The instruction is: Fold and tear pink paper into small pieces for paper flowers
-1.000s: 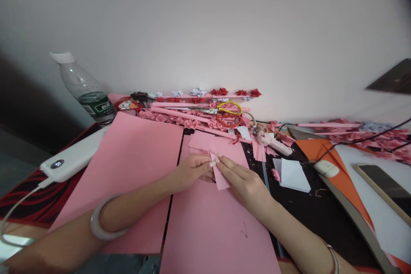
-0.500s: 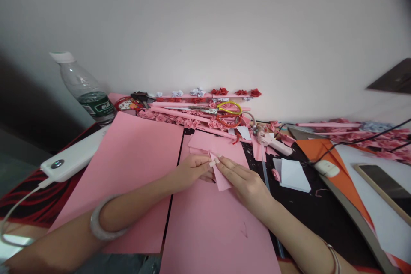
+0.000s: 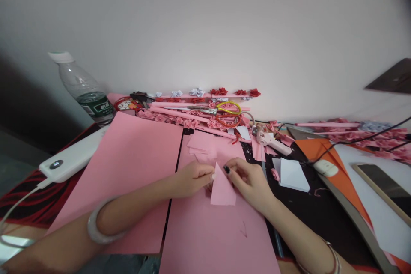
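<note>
A small piece of folded pink paper [image 3: 223,190], shaped like a narrow triangle with its point upward, stands above a large pink sheet [image 3: 212,235]. My left hand [image 3: 195,178] pinches its left edge near the top between thumb and fingers. At the right edge, my right hand [image 3: 248,180] is closed, with fingers curled and the dark-nailed thumb against or very near the paper; the exact contact is hard to see. Just beyond the hands, small pink paper pieces [image 3: 201,142] lie stacked on the large sheet.
Another large pink sheet [image 3: 138,158] lies left, beside a white power bank [image 3: 73,156] and a water bottle [image 3: 90,94]. Scissors [image 3: 229,108] rest on pink paper-flower stems behind. Right are a glue gun [image 3: 272,142], white paper slips [image 3: 293,174] and a phone [image 3: 385,188].
The folded paper has turned more upright and come slightly nearer, showing a wider face. My right hand has drawn back to the right, its fingers going from stretched over the paper to curled.
</note>
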`<control>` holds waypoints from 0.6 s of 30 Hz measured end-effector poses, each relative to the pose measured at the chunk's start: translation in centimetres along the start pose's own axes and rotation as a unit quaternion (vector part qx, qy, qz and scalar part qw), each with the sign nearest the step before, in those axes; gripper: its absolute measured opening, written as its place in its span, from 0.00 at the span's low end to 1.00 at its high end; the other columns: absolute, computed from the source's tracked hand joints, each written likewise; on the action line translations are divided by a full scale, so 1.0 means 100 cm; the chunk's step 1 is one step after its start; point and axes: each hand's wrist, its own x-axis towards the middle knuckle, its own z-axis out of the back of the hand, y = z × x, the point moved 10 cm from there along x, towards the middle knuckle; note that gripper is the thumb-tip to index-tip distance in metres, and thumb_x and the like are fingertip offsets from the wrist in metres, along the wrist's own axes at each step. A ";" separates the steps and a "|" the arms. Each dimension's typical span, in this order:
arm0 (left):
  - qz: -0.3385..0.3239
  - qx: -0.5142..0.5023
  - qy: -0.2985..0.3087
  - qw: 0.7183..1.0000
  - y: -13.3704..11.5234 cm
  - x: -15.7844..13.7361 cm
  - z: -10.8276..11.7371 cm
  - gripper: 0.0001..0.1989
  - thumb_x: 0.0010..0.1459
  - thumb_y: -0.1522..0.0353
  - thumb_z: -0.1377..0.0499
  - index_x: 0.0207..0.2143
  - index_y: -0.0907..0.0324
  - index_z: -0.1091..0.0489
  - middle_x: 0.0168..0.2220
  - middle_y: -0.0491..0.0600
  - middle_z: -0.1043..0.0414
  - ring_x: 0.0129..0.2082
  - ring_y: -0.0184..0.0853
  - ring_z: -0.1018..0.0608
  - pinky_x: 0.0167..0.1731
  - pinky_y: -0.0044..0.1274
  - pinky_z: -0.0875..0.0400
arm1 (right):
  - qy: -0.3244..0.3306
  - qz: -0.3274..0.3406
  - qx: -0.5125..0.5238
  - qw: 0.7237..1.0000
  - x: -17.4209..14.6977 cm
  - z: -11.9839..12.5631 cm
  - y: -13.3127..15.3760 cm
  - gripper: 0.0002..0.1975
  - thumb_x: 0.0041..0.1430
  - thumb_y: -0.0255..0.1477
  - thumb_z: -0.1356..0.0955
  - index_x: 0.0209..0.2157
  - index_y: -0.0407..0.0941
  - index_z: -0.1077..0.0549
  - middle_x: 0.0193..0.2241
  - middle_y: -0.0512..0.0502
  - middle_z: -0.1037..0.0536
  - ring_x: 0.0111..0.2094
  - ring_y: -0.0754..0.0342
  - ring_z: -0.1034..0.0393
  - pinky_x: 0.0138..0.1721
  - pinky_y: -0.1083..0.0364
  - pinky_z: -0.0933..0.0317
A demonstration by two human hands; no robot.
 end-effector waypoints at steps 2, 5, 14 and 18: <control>-0.016 0.049 0.002 0.999 -0.003 -0.001 -0.001 0.15 0.59 0.65 0.53 0.21 0.61 0.40 0.23 0.46 0.32 0.24 0.29 0.29 0.25 0.19 0.37 | 0.052 -0.014 0.017 0.998 0.000 -0.014 -0.002 0.09 0.57 0.29 0.39 0.24 0.43 0.34 0.15 0.56 0.39 0.16 0.62 0.44 0.18 0.62 0.49; -0.012 0.051 0.013 0.999 0.002 -0.003 -0.005 0.15 0.61 0.64 0.55 0.23 0.60 0.42 0.18 0.44 0.33 0.19 0.27 0.30 0.21 0.18 0.39 | 0.082 -0.025 0.056 0.995 -0.001 -0.024 -0.004 0.13 0.58 0.31 0.40 0.21 0.43 0.38 0.14 0.58 0.44 0.16 0.63 0.50 0.17 0.62 0.54; 0.058 -0.097 0.032 0.993 0.017 -0.002 -0.010 0.14 0.59 0.60 0.54 0.25 0.58 0.45 0.11 0.39 0.38 0.09 0.26 0.33 0.13 0.16 0.42 | 0.078 -0.095 0.122 0.985 -0.004 -0.030 -0.016 0.13 0.58 0.34 0.40 0.23 0.44 0.38 0.10 0.59 0.41 0.11 0.63 0.47 0.14 0.62 0.51; 0.046 -0.082 0.033 0.995 0.014 -0.003 -0.010 0.10 0.57 0.64 0.50 0.25 0.59 0.41 0.12 0.38 0.39 0.12 0.27 0.30 0.14 0.16 0.41 | 0.065 -0.095 0.117 0.986 -0.003 -0.026 -0.017 0.12 0.59 0.33 0.40 0.23 0.44 0.38 0.10 0.59 0.42 0.12 0.62 0.47 0.16 0.62 0.48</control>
